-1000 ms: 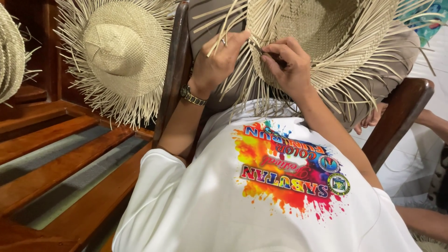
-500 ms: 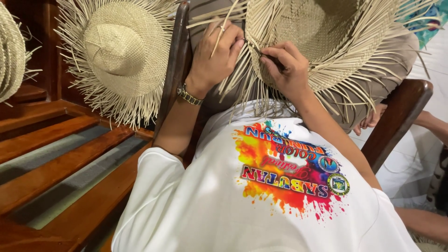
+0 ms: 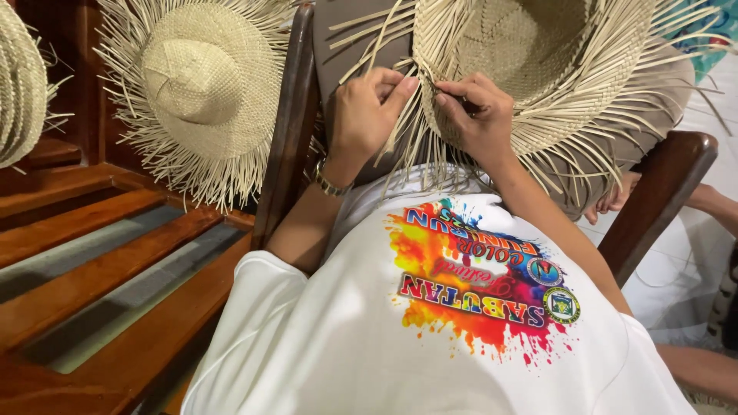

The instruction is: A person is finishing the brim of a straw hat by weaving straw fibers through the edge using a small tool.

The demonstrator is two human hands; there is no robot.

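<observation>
Two bare hands work at the edge of an unfinished straw hat, and we start nearest to us, with our white T-shirt, smooth cotton carrying a bright printed splash of orange, red, yellow and blue with two small round badges at its right side. Our forearms rise from it toward the hat. A metal-link watch circles the left wrist.

Our left hand is closed in a narrow pinch, thumb and fingers pressed on a few flat, pale straw strips that hang loose from the brim. Our right hand sits just beside it, fingers curled in and gripping the woven edge of the same hat; what lies between its fingertips is too small for us to tell. The hat lies directly under and beyond both hands, resting on a taupe cushioned seat back, its crown a tight checker weave, its brim ending in long stiff unwoven strands that fan outward like spokes.

On each side of the cushion runs a dark, glossy wooden chair frame, with a rounded arm at the right. To our left, reddish-brown wooden slats slope away, polished and striped with grey gaps. Farther on that side a second straw hat leans upright, finely woven with a dented crown and a ragged fringe, and part of a third hat shows at the left edge. At the far right, another person's hand rests low beside the chair arm
</observation>
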